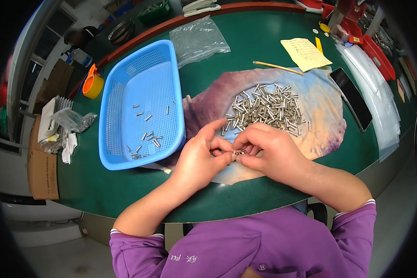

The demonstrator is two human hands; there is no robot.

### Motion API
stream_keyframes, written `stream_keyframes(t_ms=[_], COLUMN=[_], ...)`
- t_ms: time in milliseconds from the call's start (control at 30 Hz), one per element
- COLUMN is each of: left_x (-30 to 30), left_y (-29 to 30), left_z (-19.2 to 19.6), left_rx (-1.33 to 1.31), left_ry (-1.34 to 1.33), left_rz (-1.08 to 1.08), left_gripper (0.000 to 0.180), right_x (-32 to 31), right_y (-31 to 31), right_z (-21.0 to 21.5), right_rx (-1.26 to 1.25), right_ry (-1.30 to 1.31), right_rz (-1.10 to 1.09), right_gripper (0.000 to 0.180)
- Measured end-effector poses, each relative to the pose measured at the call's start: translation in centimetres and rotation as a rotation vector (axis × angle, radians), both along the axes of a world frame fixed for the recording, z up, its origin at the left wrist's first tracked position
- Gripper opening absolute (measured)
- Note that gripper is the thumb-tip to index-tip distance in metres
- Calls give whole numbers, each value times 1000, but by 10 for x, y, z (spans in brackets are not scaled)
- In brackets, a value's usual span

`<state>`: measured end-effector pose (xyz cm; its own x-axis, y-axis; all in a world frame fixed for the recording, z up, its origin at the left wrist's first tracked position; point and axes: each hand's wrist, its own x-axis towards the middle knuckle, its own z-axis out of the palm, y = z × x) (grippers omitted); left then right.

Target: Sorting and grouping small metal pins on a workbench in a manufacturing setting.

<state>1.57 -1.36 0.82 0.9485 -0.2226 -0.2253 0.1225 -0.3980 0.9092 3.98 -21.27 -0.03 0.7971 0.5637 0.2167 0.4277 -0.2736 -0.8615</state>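
My left hand point(201, 155) and my right hand point(274, 149) meet over the near part of a tie-dyed cloth point(326, 113). Between their fingertips are a few small metal pins point(239, 152), partly covered by the fingers. The right fingers curl around them, while the left thumb and a finger pinch at the same spot. Just beyond the hands lies a heap of silvery metal pins point(268, 106), which look like rivets with small heads. To the left stands a blue plastic basket point(105, 106) with several loose pins point(149, 137) on its mesh bottom.
Around the cloth is a green tabletop point(245, 34). A clear plastic bag point(201, 39) lies behind the basket. At the right are a pencil point(275, 67), a yellow note point(306, 53), a black phone point(350, 98) and clear plastic sleeves point(377, 102). An orange tape roll point(93, 83) stands left.
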Motion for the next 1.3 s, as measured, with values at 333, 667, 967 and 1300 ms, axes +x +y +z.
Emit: stream_keyframes(t_ms=[333, 667, 967, 1300], left_x=[3, 6, 2, 1], left_y=[0, 0, 0, -4], left_z=[10, 4, -3, -9], left_rx=[-359, -346, -412, -337], left_ry=[154, 204, 141, 74], left_rz=[65, 73, 49, 18], left_gripper=[74, 79, 88, 92], right_x=[3, 5, 5, 4], right_y=[-2, 1, -3, -6], right_z=[8, 2, 0, -2], right_rx=[143, 106, 10, -65], right_ry=[323, 210, -159, -364], right_rz=[-76, -78, 26, 125], right_gripper=[33, 35, 34, 18])
